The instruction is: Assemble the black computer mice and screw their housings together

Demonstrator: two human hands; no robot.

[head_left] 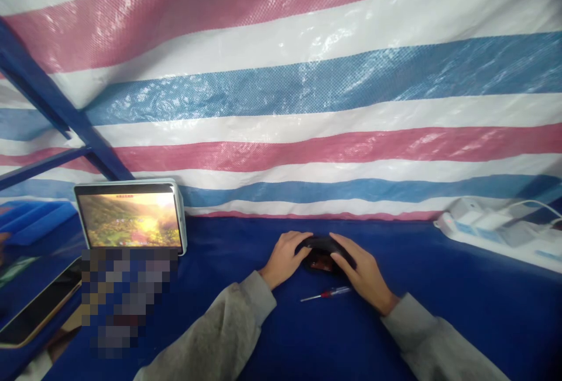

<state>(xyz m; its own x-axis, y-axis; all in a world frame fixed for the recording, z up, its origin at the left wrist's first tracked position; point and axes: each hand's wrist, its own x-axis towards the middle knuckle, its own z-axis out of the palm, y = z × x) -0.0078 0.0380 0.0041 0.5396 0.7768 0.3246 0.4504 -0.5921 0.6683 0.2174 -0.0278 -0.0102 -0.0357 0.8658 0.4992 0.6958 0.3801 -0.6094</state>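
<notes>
A black rounded casing point(325, 246) is held between my two hands above the blue tabletop. Its near side shows a reddish-brown patch inside; its exact kind is not clear. My left hand point(287, 257) grips the left edge, with the thumb on the near side and the fingers over the top. On the right edge, my right hand point(363, 270) is closed in the same way, its thumb close to the brown patch. Just below the casing lies a small screwdriver point(327, 294) with a red and clear handle, its tip pointing left; neither hand touches it.
A tablet point(132, 217) with a lit screen stands at the left. Left of it are a phone point(41, 305) and blue trays point(39, 220). A white power strip point(504, 240) with plugs lies at the right. Striped plastic sheeting point(307, 88) hangs behind the blue table point(307, 346).
</notes>
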